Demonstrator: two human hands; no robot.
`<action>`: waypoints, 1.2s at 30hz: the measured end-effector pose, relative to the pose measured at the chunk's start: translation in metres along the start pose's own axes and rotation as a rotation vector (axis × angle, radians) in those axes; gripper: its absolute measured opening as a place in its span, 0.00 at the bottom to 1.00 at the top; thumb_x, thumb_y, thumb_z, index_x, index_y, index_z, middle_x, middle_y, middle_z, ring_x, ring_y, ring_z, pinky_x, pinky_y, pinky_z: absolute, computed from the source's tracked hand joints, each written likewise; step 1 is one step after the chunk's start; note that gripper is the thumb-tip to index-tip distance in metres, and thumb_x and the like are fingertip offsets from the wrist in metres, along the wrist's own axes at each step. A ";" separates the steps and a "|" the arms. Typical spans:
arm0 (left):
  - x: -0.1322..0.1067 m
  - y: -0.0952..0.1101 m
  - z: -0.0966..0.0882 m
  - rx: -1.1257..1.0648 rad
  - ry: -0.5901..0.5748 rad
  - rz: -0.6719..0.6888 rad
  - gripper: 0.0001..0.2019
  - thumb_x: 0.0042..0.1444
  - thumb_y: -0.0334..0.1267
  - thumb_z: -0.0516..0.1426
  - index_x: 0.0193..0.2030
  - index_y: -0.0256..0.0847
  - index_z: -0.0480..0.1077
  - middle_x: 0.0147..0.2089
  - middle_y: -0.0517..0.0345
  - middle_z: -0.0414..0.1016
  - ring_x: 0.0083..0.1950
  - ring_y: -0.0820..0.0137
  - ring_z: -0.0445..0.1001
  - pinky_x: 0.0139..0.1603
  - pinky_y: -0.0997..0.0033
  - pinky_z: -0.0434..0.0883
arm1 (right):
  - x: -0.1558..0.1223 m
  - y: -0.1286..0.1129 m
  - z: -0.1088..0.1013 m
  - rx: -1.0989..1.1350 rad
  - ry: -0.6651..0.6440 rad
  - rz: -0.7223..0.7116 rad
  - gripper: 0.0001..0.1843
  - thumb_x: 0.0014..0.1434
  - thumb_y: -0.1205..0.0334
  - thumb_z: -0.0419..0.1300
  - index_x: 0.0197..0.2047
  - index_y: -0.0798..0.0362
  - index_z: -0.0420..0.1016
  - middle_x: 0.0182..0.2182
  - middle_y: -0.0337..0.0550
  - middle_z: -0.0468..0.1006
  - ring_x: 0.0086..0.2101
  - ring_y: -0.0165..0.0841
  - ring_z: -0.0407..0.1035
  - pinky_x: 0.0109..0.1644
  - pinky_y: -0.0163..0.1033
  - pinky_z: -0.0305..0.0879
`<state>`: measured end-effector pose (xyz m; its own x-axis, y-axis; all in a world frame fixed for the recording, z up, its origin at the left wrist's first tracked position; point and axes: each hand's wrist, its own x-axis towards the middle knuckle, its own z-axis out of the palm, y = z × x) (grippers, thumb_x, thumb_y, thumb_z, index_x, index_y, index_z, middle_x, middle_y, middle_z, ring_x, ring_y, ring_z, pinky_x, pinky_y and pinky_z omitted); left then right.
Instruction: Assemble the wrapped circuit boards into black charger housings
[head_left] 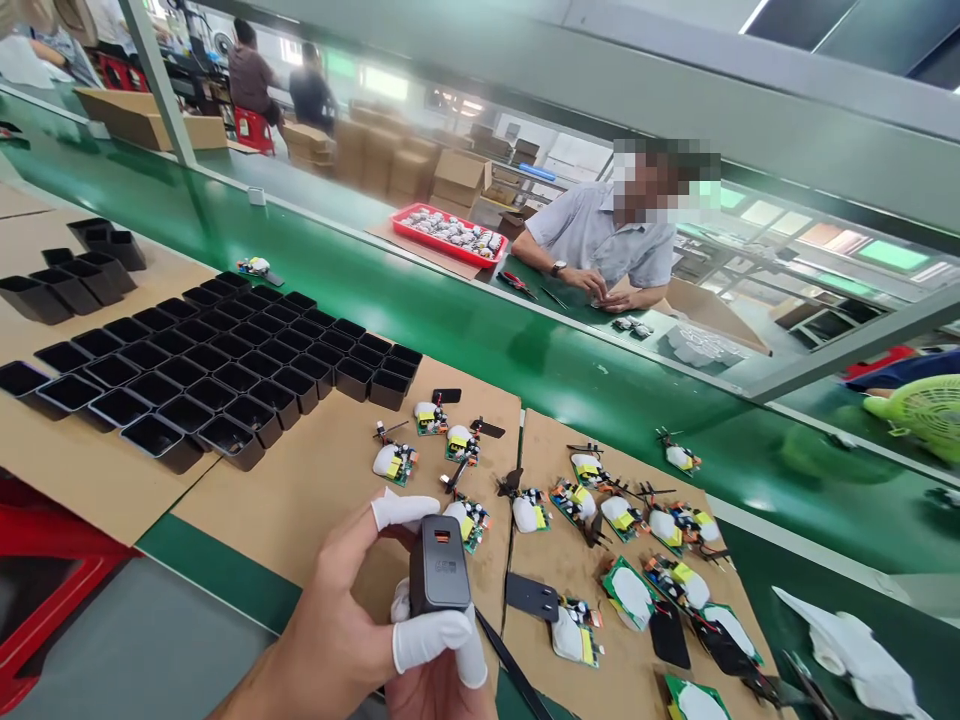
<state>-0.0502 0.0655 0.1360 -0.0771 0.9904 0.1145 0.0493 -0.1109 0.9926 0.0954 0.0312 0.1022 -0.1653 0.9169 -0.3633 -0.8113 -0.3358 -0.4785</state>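
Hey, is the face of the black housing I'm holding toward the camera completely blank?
No, that face of the black housing has a port with orange inside near its top.

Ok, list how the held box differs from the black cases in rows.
The held box shows a face with a port; the cases show open, hollow tops. The held box is gripped and raised; the cases stand on cardboard. Both are dark with rounded corners.
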 end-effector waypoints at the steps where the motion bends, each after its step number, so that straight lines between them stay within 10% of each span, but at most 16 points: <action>1: -0.001 0.000 0.001 -0.031 -0.002 -0.011 0.34 0.56 0.54 0.79 0.68 0.52 0.81 0.58 0.51 0.88 0.58 0.53 0.86 0.66 0.56 0.84 | -0.001 -0.001 0.001 0.011 0.004 0.020 0.19 0.59 0.45 0.86 0.50 0.40 0.94 0.43 0.44 0.94 0.40 0.38 0.86 0.44 0.40 0.86; 24: -0.007 0.002 0.005 -0.283 0.054 -0.169 0.34 0.52 0.47 0.82 0.65 0.48 0.83 0.56 0.50 0.92 0.62 0.49 0.89 0.66 0.59 0.86 | 0.006 0.002 0.014 -0.007 0.177 -0.014 0.27 0.47 0.44 0.91 0.48 0.40 0.94 0.38 0.40 0.93 0.27 0.30 0.80 0.31 0.33 0.78; 36: -0.028 -0.030 -0.005 -0.327 0.045 -0.067 0.37 0.48 0.38 0.85 0.65 0.47 0.82 0.67 0.45 0.86 0.68 0.49 0.87 0.72 0.59 0.83 | 0.019 -0.012 0.012 -0.346 0.281 -0.233 0.29 0.53 0.42 0.87 0.51 0.46 0.87 0.44 0.42 0.92 0.47 0.44 0.88 0.52 0.44 0.86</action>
<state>-0.0547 0.0406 0.1028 -0.1135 0.9926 0.0432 -0.2785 -0.0735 0.9576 0.0956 0.0551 0.1110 0.1941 0.8986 -0.3934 -0.5670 -0.2245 -0.7925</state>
